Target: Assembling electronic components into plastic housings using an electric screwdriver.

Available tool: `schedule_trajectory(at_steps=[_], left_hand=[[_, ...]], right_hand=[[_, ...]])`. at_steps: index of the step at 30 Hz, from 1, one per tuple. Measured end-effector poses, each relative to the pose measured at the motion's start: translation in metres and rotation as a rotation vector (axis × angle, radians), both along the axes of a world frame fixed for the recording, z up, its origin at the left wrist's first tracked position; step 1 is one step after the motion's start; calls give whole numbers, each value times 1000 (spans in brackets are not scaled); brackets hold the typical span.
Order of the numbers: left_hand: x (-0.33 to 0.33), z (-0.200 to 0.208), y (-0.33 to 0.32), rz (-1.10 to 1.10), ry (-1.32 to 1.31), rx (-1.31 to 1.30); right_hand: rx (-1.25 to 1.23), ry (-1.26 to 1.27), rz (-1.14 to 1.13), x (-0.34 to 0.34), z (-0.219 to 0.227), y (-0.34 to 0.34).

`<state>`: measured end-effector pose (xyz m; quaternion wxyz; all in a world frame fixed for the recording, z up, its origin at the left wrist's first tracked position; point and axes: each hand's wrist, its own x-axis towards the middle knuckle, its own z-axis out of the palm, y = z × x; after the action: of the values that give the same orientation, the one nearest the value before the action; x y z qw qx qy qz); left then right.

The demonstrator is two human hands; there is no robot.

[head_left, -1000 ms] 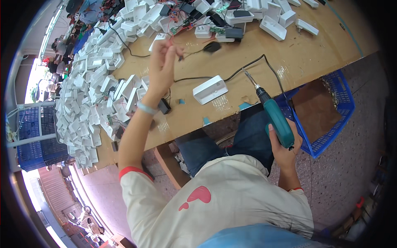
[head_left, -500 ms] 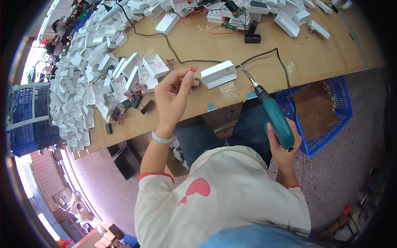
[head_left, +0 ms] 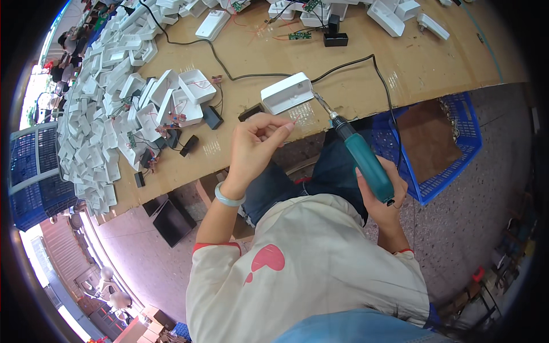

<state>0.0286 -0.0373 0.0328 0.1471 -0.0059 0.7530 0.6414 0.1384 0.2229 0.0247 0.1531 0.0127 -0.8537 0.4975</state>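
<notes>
My left hand point(head_left: 257, 143) is closed in a pinch in front of the table's near edge. Something tiny and reddish shows at its fingertips, too small to name. Wrapped in my right hand point(head_left: 384, 191) is a teal electric screwdriver point(head_left: 366, 163) with a black collar and slim metal tip. That tip points up-left, close to the right end of a white plastic case point(head_left: 287, 93); whether they touch I cannot tell. The case lies open side up near the table edge. A small black block point(head_left: 251, 111) sits between the case and my left hand.
A big heap of white plastic cases point(head_left: 103, 108) covers the table's left. Circuit boards point(head_left: 299, 36) with wires and another black block point(head_left: 335, 40) lie at the back. A black cord point(head_left: 223, 66) crosses the cardboard-covered table point(head_left: 354, 77). A blue crate point(head_left: 426, 191) stands right.
My left hand has moved right and nearer to me, and the red piece at its fingertips shows less. The screwdriver tip has come closer to the white case. The view has shifted slightly.
</notes>
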Motion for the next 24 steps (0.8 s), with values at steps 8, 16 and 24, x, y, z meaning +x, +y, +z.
schedule_trajectory(at_steps=[8, 16, 24], left_hand=[[-5, 2, 6, -23, -140, 131], [-7, -3, 3, -67, -137, 61], [-3, -11, 12, 12, 43, -205]], right_hand=[[-9, -14, 13, 1, -2, 2], [-11, -27, 35, 0, -3, 4], [-11, -36, 47, -2, 0, 3]])
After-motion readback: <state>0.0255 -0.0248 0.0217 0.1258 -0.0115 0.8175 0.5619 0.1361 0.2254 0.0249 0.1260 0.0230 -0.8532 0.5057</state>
